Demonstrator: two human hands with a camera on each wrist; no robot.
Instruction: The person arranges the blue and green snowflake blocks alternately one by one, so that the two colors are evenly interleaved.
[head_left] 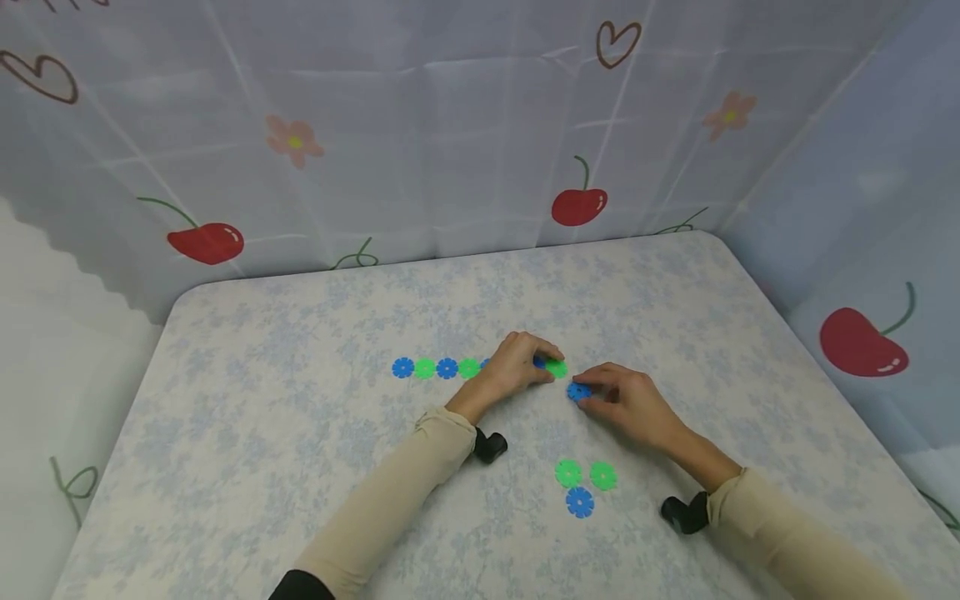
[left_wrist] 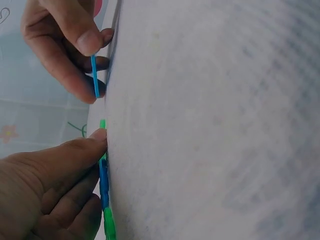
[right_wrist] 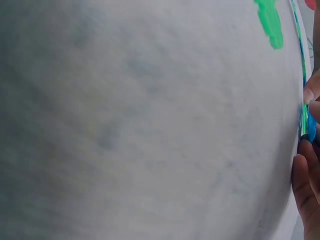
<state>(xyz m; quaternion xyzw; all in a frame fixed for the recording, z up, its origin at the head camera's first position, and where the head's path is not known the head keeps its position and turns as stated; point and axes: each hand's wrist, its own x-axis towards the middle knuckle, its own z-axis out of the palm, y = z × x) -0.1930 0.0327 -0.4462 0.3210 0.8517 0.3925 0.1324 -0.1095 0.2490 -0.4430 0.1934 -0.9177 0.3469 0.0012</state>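
A row of notched plastic discs, blue and green by turns (head_left: 424,368), runs across the middle of the table. At its right end my left hand (head_left: 516,367) pinches the last green disc (head_left: 557,368) and covers part of the row. Just to the right, my right hand (head_left: 633,407) holds a loose blue disc (head_left: 577,392) between thumb and fingers. In the left wrist view that blue disc (left_wrist: 95,77) is seen edge-on, apart from the green end. The right wrist view catches only the fingertips (right_wrist: 304,182) at its edge.
Nearer to me lie two loose green discs (head_left: 568,473) and a blue disc (head_left: 580,502), between the forearms. The table (head_left: 300,467) wears a pale floral cover. Behind it hangs a curtain (head_left: 450,125) printed with cherries, and another stretch of cloth is on the right.
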